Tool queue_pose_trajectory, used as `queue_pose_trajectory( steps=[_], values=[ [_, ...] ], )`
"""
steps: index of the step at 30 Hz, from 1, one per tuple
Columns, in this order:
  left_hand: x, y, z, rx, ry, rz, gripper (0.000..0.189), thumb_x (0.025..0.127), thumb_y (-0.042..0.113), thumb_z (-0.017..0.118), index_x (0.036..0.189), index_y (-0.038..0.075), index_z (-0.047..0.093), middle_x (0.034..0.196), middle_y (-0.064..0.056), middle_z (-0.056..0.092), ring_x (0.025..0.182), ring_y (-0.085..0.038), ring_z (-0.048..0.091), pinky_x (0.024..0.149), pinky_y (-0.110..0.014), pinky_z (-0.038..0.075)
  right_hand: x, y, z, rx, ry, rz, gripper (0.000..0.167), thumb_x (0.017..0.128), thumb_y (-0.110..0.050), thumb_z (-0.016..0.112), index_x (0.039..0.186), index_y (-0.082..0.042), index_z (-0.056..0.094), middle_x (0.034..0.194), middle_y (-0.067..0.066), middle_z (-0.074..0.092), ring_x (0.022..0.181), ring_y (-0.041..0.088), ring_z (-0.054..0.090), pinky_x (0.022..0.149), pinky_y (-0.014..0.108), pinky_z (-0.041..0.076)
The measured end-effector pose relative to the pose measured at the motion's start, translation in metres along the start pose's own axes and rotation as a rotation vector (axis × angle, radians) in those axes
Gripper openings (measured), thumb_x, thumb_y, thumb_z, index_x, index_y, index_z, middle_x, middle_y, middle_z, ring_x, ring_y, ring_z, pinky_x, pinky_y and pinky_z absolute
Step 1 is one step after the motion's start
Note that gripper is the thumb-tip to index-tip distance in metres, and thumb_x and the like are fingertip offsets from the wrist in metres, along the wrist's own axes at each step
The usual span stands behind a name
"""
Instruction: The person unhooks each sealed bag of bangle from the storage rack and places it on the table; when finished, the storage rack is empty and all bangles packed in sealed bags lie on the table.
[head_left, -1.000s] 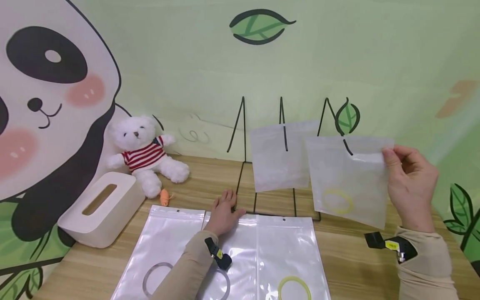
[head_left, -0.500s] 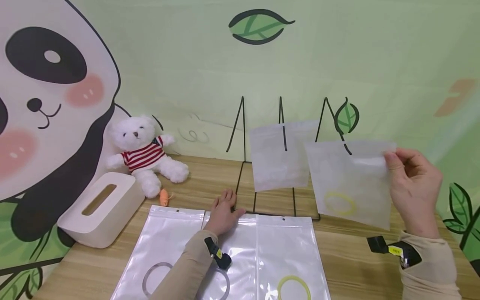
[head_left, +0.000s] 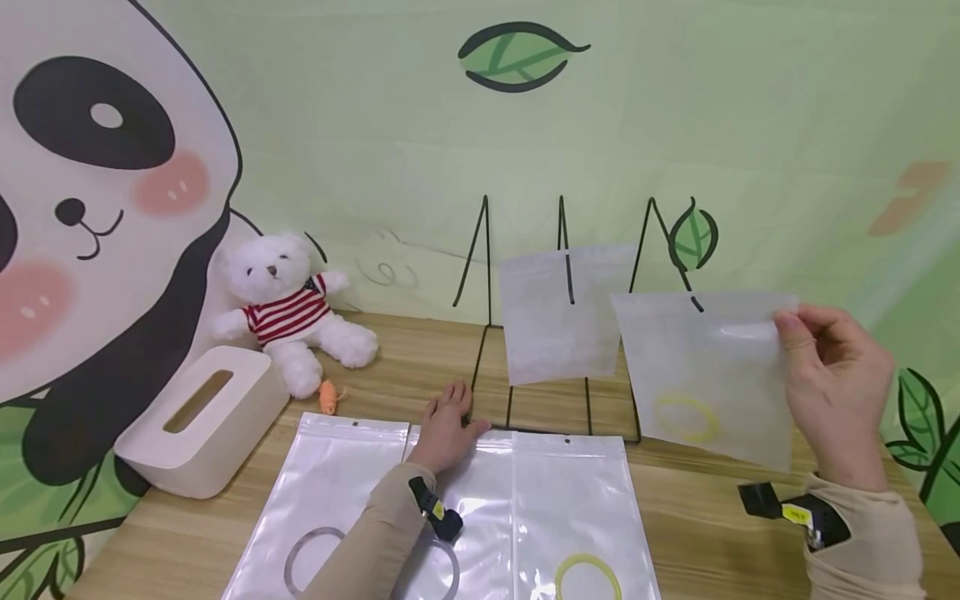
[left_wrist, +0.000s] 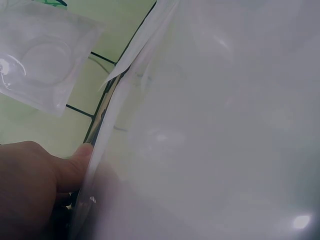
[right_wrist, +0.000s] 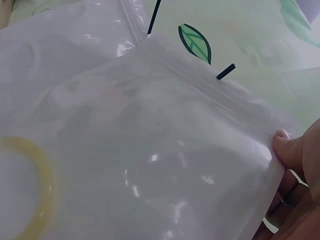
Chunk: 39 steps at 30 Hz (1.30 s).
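Note:
My right hand pinches the upper right corner of a clear zip bag with a yellow ring printed or enclosed near its bottom. This bag hangs close to the tip of the right-hand prong of a black wire rack. On the middle prong hangs another zip bag. My left hand rests on the rack's front base wire, its fingers fairly straight. Beneath the left forearm, three zip bags lie side by side; the right one shows a yellow ring, the other two grey rings.
A white plush bear in a striped shirt sits at the back left beside a cream tissue box. A small orange toy lies near its foot. A printed panda backdrop stands behind the wooden table.
My right hand has moved slightly down and to the right, drawing the bag with the yellow ring toward the prong's tip. The left hand has stayed in place.

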<state>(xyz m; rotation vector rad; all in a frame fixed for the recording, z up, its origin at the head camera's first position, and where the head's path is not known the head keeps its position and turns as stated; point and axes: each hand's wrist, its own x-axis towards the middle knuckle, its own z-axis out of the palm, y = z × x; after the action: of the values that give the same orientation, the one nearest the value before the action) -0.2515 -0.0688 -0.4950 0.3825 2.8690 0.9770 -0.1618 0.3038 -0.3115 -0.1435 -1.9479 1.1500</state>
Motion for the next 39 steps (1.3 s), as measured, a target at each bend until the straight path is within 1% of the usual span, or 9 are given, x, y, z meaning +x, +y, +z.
queue_pose_trajectory(
  steps=[2,4,9,16,20,28,32,39],
  values=[
    [0.000,0.000,0.000,0.000,-0.001,-0.002,0.071,0.097,0.034,0.059,0.148,-0.004,0.030,0.158,-0.018,0.018,0.147,-0.031,0.008,0.118,-0.048,0.003,-0.001,-0.001,-0.001,0.003,-0.001,0.007,0.021,0.091,-0.015,0.069,0.100,0.004,0.069,0.084,-0.013,0.063,0.069,0.006,0.055,0.057,0.010,0.043],
    [0.000,0.000,0.000,-0.002,-0.002,-0.002,0.070,0.097,0.034,0.059,0.148,-0.004,0.030,0.158,-0.018,0.018,0.147,-0.031,0.008,0.118,-0.048,0.003,-0.003,-0.001,-0.002,-0.009,0.002,-0.003,0.021,0.091,-0.015,0.068,0.100,0.004,0.069,0.085,-0.014,0.063,0.070,0.006,0.055,0.058,0.010,0.043],
    [-0.001,0.001,-0.001,-0.007,0.001,0.006,0.070,0.096,0.033,0.060,0.148,-0.005,0.031,0.158,-0.019,0.019,0.147,-0.032,0.009,0.118,-0.049,0.004,-0.006,-0.004,-0.004,-0.042,0.013,-0.062,0.024,0.092,-0.014,0.067,0.100,0.009,0.067,0.084,-0.015,0.061,0.070,0.005,0.054,0.059,0.010,0.042],
    [-0.001,0.001,-0.001,-0.004,0.005,0.013,0.069,0.097,0.033,0.059,0.147,-0.005,0.031,0.157,-0.020,0.019,0.147,-0.032,0.010,0.118,-0.049,0.004,-0.010,-0.009,-0.010,-0.057,0.023,-0.107,0.023,0.091,-0.012,0.067,0.100,0.010,0.068,0.083,-0.018,0.061,0.068,0.002,0.053,0.060,0.009,0.041],
    [-0.001,0.001,-0.001,-0.002,0.007,0.018,0.069,0.097,0.033,0.059,0.147,-0.005,0.031,0.157,-0.020,0.020,0.147,-0.033,0.010,0.118,-0.049,0.004,-0.012,-0.013,-0.013,-0.062,0.025,-0.116,0.023,0.092,-0.011,0.066,0.099,0.011,0.067,0.084,-0.018,0.060,0.070,0.003,0.053,0.062,0.009,0.041],
    [0.000,-0.001,0.001,0.000,0.000,0.008,0.070,0.096,0.034,0.060,0.148,-0.005,0.031,0.158,-0.019,0.019,0.147,-0.032,0.009,0.118,-0.049,0.004,-0.016,-0.019,-0.017,-0.024,0.006,-0.147,0.021,0.091,-0.004,0.066,0.098,0.016,0.065,0.085,-0.015,0.061,0.071,0.002,0.055,0.065,0.010,0.043],
    [0.001,-0.001,0.001,0.013,-0.011,-0.004,0.071,0.097,0.036,0.058,0.149,-0.003,0.029,0.158,-0.017,0.017,0.147,-0.030,0.008,0.118,-0.047,0.003,-0.018,-0.020,-0.020,-0.018,0.002,-0.146,0.019,0.090,-0.002,0.067,0.097,0.016,0.065,0.084,-0.015,0.062,0.070,0.001,0.055,0.064,0.009,0.043],
    [0.000,-0.001,-0.001,0.007,-0.008,0.005,0.070,0.097,0.034,0.059,0.148,-0.004,0.030,0.158,-0.019,0.018,0.147,-0.032,0.009,0.118,-0.049,0.004,-0.022,-0.024,-0.025,0.016,-0.001,-0.143,0.018,0.089,0.001,0.067,0.095,0.017,0.063,0.083,-0.014,0.064,0.068,0.001,0.056,0.063,0.009,0.043]
  ],
)
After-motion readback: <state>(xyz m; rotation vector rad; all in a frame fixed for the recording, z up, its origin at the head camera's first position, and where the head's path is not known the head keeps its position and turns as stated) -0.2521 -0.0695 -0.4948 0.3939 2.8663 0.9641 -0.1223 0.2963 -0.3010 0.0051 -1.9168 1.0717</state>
